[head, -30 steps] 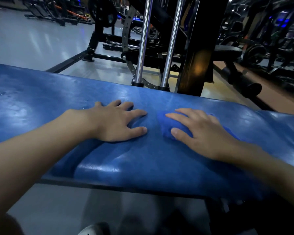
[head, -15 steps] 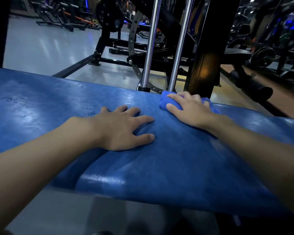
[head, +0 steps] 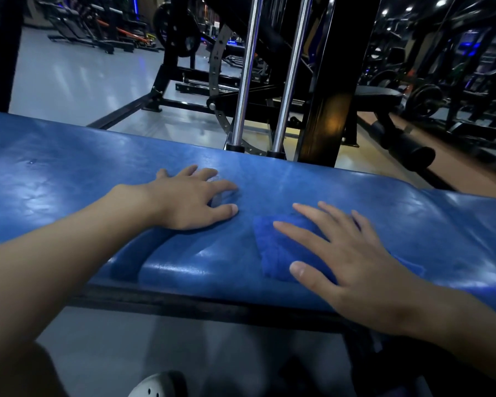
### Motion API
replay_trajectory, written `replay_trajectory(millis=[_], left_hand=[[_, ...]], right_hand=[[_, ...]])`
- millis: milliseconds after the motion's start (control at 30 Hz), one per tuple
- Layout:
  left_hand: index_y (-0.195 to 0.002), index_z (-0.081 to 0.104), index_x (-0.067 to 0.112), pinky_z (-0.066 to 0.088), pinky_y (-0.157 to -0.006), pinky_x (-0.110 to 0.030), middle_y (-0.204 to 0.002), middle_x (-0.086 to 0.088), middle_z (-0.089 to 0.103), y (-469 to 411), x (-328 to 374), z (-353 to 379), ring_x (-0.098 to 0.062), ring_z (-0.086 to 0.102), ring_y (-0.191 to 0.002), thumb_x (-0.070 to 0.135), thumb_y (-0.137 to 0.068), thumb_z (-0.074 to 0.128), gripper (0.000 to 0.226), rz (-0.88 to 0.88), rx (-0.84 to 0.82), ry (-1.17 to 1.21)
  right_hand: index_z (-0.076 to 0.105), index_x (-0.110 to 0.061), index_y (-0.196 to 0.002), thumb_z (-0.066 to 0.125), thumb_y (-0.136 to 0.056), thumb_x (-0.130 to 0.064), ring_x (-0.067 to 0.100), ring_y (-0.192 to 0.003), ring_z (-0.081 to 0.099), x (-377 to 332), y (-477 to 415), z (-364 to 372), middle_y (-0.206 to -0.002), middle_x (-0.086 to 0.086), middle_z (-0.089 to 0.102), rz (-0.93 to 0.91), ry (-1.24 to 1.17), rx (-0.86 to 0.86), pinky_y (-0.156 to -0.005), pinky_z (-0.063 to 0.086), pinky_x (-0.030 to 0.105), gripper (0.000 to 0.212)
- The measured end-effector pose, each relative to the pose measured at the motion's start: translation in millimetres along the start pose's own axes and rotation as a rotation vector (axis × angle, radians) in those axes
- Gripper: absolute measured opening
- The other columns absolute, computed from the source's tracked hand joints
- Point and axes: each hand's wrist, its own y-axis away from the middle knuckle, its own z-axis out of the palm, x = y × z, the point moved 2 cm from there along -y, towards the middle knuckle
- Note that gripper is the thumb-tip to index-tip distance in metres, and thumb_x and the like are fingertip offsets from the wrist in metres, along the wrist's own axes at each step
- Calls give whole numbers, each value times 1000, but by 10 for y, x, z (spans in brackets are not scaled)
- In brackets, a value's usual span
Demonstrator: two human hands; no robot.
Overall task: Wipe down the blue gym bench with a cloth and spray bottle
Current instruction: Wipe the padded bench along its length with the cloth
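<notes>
The right hand [head: 352, 262] lies flat on a folded blue cloth [head: 275, 247], its fingers straight and spread and its thumb stretched along the cloth's near edge, pressing rather than gripping. The cloth sits on the blue bench [head: 69, 173] near the pad's near edge, right of centre; its right part is hidden under the palm. The left hand [head: 189, 199] rests palm down on the bare vinyl just left of the cloth and a little farther back, fingers splayed and straight, holding nothing, apart from the cloth. The vinyl there looks slightly dented, though glare makes that hard to judge. The bench pad spans the view from left to right, glossy, with a seam curving below the left wrist. Just beyond its far edge stand two chrome rods [head: 245, 81] and a black post [head: 330, 110] of a weight machine. Farther right are a padded roller [head: 407, 150] and a weight plate [head: 423, 100]. A pale grey floor [head: 83, 81] stretches away at far left. A light shoe [head: 158, 386] shows under the bench's near edge.
</notes>
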Motion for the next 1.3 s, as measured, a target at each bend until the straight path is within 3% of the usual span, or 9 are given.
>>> replay_trajectory(millis=[167,400,633,933,1100,1233,1300], left_hand=[[-146,14,60,16,-113,-64,-163,9,14,17,-20,3,-17,8,-151,81,-86,22,64,0,-49,-16],[-144,10,60,22,-111,-62,-159,8,19,-12,-34,12,-19,15,-147,82,-81,15,67,21,-44,-61],[-143,9,59,19,-112,-64,-159,8,17,-1,-20,9,-18,12,-148,82,-76,11,71,12,-54,-58],[-146,28,52,19,-115,-59,-161,11,22,-23,-126,-4,-14,17,-149,74,-89,35,62,13,24,54],[-143,38,47,23,-114,-59,-159,8,28,32,-165,-31,-17,23,-148,68,-91,43,56,-10,84,82],[-144,35,51,22,-112,-63,-161,8,23,121,-167,-52,-19,17,-150,70,-90,42,57,-69,72,69],[-145,30,53,20,-112,-63,-162,7,20,155,-166,-51,-21,15,-150,73,-90,38,60,-97,27,50]], right_hand=[[15,-59,-144,4,-79,-76,5,-141,17,100,-339,23,-155,-25,17,6,1,30,-115,17,45,68],[25,-57,-141,12,-83,-75,16,-138,27,570,-1529,69,-152,-20,28,128,-47,116,-110,23,56,63],[28,-56,-140,21,-93,-67,32,-135,28,813,-2352,43,-151,-11,32,279,-67,87,-101,24,61,49],[25,-55,-143,22,-93,-68,22,-141,20,292,-1401,102,-155,-16,23,166,-47,86,-110,19,58,52],[15,-58,-144,-1,-74,-77,16,-142,17,-77,-592,110,-157,-20,16,68,16,81,-114,19,49,74],[-6,-60,-142,-20,-68,-83,16,-147,2,-179,-241,92,-160,-21,1,-8,52,25,-118,7,48,79],[-11,-60,-141,-20,-69,-82,16,-149,-5,-173,-217,64,-161,-21,-5,-20,51,19,-118,0,52,76]])
